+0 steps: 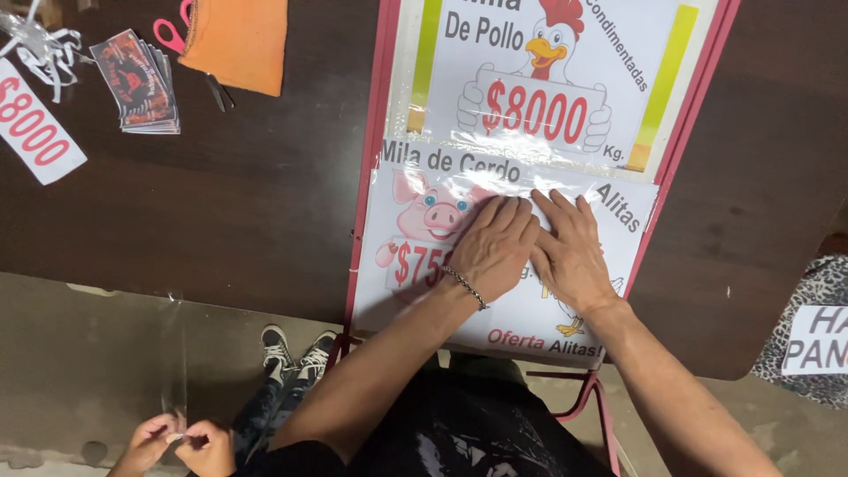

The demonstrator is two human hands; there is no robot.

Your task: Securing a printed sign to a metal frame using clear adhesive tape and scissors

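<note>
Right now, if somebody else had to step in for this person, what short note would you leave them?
Left hand and right hand: both flat, side by side, pressing the clear film onto the lower poster with the pig picture.
Upper chicken poster already looks covered.
Lower sheet is being smoothed; its bottom part seems unpressed.
Scissors, orange cloth, card stack lie at the table's far left.

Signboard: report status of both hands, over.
Left hand and right hand flat, side by side, pressing clear film onto the signboard. Lower poster with pig picture under palms. Another person's hands lower left, holding clear sheet, apart.
</note>
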